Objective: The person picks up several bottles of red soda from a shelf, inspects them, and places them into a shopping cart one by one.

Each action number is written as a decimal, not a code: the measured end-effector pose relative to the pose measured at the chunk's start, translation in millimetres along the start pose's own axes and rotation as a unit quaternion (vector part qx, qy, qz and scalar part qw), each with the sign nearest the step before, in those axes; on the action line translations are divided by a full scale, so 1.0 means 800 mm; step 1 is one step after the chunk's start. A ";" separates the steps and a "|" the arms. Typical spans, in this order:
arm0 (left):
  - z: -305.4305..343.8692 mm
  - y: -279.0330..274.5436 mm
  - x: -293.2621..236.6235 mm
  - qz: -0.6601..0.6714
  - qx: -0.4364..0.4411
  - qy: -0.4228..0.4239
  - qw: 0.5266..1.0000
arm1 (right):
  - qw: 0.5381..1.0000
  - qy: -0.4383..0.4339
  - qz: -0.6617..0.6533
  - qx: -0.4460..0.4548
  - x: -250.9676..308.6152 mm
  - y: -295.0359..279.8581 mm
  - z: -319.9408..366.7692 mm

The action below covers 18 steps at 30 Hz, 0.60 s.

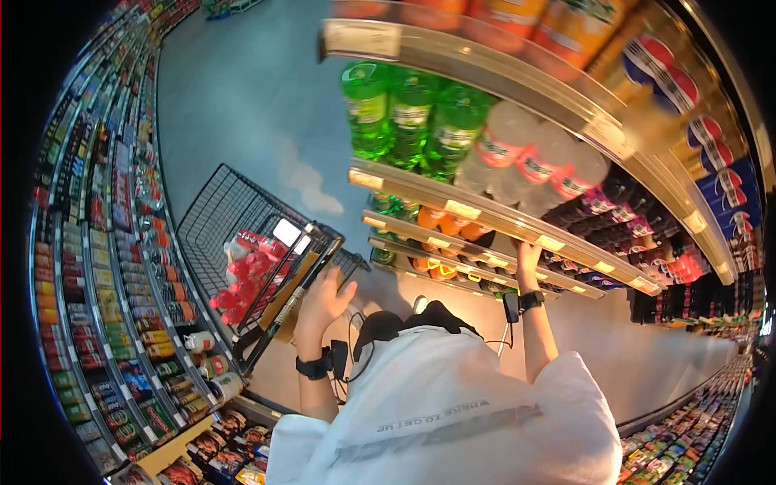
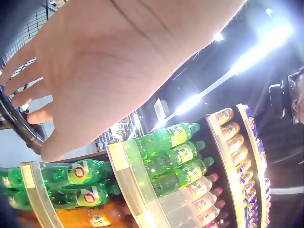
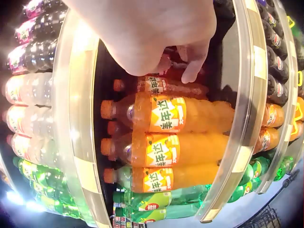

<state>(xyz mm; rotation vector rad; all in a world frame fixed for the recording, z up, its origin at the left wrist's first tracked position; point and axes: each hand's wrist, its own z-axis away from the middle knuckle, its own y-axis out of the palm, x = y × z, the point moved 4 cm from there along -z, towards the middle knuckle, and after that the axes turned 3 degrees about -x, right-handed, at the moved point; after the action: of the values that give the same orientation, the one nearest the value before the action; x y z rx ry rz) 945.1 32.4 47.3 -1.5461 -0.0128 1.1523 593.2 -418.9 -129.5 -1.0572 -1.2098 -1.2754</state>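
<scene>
In the head view my left hand [image 1: 325,301] is beside the shopping cart's handle [image 1: 303,279], fingers spread and holding nothing. The left wrist view shows these spread fingers [image 2: 28,95] close to the dark handle bar [image 2: 21,126]. My right hand [image 1: 527,257] reaches into a lower drink shelf. From the right wrist, that hand [image 3: 156,33] is above a row of orange soda bottles [image 3: 190,114], its fingers bent down near a reddish bottle [image 3: 173,87] deeper in. The palm hides part of the space there, and I cannot tell whether the fingers grip a bottle.
Red-pink bottles [image 1: 250,275] lie in the wire cart [image 1: 218,210]. Green bottles [image 1: 412,117] and clear bottles with pink labels [image 1: 533,162] fill the shelf above, behind a price-tag rail [image 1: 453,206]. Stocked shelves [image 1: 105,267] line the aisle's left side.
</scene>
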 end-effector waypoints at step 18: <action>0.072 0.069 -0.061 -0.044 0.035 -0.144 0.988 | 0.935 -0.102 0.316 0.126 -0.034 -0.020 -0.094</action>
<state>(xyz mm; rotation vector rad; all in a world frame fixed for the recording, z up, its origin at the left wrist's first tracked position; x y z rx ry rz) 851.9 28.1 43.9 -1.2947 -0.2298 1.2835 583.8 -491.6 -165.4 -1.2699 -1.0245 -0.5091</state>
